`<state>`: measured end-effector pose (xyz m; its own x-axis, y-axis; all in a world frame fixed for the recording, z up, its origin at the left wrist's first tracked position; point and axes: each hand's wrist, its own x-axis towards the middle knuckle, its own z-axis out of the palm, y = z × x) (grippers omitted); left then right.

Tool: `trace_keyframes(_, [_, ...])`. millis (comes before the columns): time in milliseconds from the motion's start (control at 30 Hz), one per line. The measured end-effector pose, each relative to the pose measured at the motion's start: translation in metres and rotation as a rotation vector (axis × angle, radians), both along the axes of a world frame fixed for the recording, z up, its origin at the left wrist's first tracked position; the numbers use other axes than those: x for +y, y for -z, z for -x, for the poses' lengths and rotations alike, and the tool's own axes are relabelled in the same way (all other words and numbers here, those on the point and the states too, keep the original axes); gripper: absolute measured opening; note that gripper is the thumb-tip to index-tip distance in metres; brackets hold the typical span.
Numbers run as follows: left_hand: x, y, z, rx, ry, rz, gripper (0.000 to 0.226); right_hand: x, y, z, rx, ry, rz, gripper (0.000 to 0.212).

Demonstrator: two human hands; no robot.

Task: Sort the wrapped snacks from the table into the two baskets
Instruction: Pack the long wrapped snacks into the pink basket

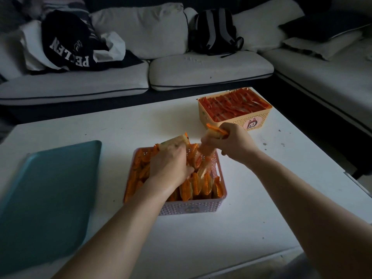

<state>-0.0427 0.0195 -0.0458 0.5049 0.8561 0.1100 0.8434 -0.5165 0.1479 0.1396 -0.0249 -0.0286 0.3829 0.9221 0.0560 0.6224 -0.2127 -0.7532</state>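
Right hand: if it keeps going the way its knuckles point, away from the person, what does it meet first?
Probably the yellow basket of red snacks: its near wall sits just beyond the right hand, which holds orange packets. Depth is unclear.

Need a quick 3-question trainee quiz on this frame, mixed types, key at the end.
1. True or false: the yellow basket holds red packets.
2. Which hand is inside the pink basket? A) left hand B) right hand C) neither
3. Fill in: the flat thing at the table's left edge is a teal ____.

Key:
1. True; it is packed nearly to the rim.
2. A. The left hand reaches in among the orange packets, gripping a bundle of them; the right hand grips another bundle over the far right corner.
3. tray
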Motion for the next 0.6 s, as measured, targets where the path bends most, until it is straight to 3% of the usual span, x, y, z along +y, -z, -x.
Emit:
trace_keyframes(67, [0.000, -0.001, 0.001, -0.046, -0.015, 0.030, 0.024, -0.002, -0.002, 0.002, 0.065, 0.010, 0.000, 0.036])
trace_keyframes(267, [0.010, -0.014, 0.024, -0.184, -0.102, 0.086, 0.030, -0.006, -0.011, 0.008, 0.074, -0.071, 0.066, 0.020])
trace_keyframes(433, [0.002, -0.015, 0.024, -0.170, -0.071, 0.072, 0.028, -0.007, -0.012, 0.013, 0.104, -0.101, 0.213, 0.027])
trace_keyframes(600, [0.000, -0.005, 0.017, -0.298, -0.069, 0.164, 0.029, -0.008, -0.009, 0.031, -0.081, -0.083, 0.337, 0.038])
